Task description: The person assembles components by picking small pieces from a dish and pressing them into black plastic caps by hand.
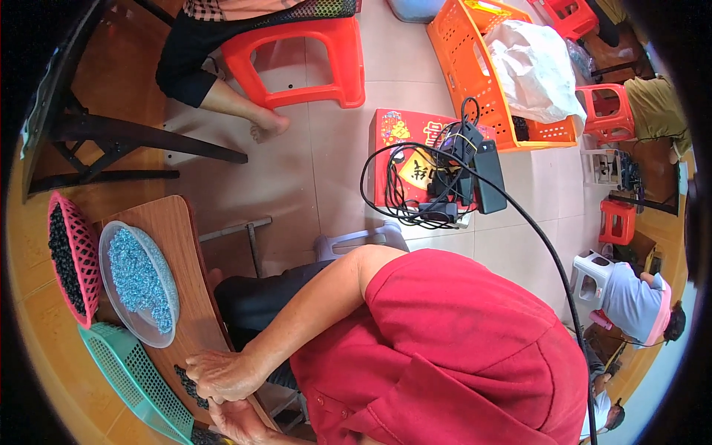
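My right hand (222,374) rests at the near edge of a small wooden table (191,311), with its back to the camera and its fingers curled. My left hand (239,423) lies just below it, touching it, and is partly cut off by the picture's lower edge. A little heap of small black pieces (190,386) lies on the table against the fingers. Whether either hand holds a piece is hidden. A clear round tray (111,245) with pale blue pieces (139,280) stands on the table. A pink mesh basket (85,256) holds black pieces, and a teal mesh basket (133,378) sits beside it.
A red box (400,137) with a black power strip and tangled cables (460,178) sits on the tiled floor. An orange crate (475,74) holds a white bag. A seated person's leg (237,107) is by a red stool (311,59). Other people and stools are at the right.
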Motion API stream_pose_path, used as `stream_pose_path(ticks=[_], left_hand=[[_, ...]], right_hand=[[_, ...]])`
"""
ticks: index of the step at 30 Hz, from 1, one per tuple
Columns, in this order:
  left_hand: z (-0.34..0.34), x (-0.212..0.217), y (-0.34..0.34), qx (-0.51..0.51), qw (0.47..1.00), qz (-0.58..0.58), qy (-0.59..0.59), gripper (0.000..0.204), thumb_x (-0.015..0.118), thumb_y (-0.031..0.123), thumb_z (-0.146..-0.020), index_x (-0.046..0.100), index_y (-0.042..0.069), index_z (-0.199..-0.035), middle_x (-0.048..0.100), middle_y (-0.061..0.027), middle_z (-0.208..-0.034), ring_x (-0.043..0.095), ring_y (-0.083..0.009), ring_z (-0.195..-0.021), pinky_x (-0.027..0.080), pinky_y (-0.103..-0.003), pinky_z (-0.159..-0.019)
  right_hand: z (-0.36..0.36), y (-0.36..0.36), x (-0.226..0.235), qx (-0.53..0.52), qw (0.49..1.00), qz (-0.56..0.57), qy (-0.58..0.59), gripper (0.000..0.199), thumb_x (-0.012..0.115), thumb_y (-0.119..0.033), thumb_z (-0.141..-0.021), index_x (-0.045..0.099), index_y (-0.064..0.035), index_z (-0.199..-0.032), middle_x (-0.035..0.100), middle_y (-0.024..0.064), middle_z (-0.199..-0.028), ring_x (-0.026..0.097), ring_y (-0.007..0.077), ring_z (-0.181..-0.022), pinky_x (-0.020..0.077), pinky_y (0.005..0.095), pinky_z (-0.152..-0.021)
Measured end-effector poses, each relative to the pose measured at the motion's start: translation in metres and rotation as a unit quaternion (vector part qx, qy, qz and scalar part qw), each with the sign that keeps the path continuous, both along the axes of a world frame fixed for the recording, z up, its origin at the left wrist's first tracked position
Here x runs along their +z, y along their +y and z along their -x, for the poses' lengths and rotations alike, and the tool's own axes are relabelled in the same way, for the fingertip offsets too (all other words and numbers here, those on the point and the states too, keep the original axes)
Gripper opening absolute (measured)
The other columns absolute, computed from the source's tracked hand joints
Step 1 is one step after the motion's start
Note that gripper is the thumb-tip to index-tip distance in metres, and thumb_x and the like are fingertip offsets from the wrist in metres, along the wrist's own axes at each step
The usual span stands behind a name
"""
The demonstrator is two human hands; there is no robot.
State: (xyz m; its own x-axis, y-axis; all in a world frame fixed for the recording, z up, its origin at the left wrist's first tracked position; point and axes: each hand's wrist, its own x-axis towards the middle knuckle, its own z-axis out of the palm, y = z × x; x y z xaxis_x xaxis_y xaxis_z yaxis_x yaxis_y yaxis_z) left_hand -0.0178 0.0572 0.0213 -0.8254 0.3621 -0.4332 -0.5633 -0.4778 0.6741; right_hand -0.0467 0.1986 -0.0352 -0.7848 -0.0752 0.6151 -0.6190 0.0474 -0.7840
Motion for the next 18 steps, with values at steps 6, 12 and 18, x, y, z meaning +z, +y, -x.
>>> stream_pose_path(ticks=[6, 12, 18], left_hand=[[0.013, -0.002, -0.003, 0.014, 0.995, 0.099, -0.006, 0.040, 0.059, 0.016, -0.087, 0.045, -0.003, -0.119, 0.055, -0.0084, -0.108, 0.052, -0.0173, -0.096, 0.041, -0.034, -0.082], [0.010, 0.003, 0.024, 0.077, 0.984, 0.159, 0.019, 0.032, 0.058, 0.017, -0.088, 0.049, 0.000, -0.113, 0.053, -0.0037, -0.097, 0.049, -0.0130, -0.085, 0.039, -0.030, -0.074], [-0.004, 0.002, 0.015, 0.061, 0.948, 0.255, 0.181, 0.036, 0.056, 0.018, -0.089, 0.053, -0.001, -0.119, 0.056, -0.0086, -0.114, 0.054, -0.0189, -0.100, 0.044, -0.034, -0.084]], right_hand=[[-0.001, 0.015, 0.003, -0.014, 0.997, 0.045, -0.061, 0.021, 0.067, -0.015, -0.061, 0.053, -0.0015, -0.055, 0.044, 0.0081, -0.062, 0.042, 0.0231, -0.072, 0.0347, 0.0368, -0.062], [0.006, 0.020, -0.001, -0.030, 0.998, 0.051, 0.004, 0.020, 0.067, -0.014, -0.059, 0.052, -0.0021, -0.054, 0.045, 0.0080, -0.062, 0.042, 0.0238, -0.070, 0.0352, 0.0389, -0.060], [0.014, 0.018, -0.004, 0.007, 0.997, 0.063, 0.040, 0.013, 0.067, -0.019, -0.058, 0.059, -0.0100, -0.062, 0.054, 0.0066, -0.070, 0.052, 0.0284, -0.075, 0.0415, 0.0395, -0.063]])
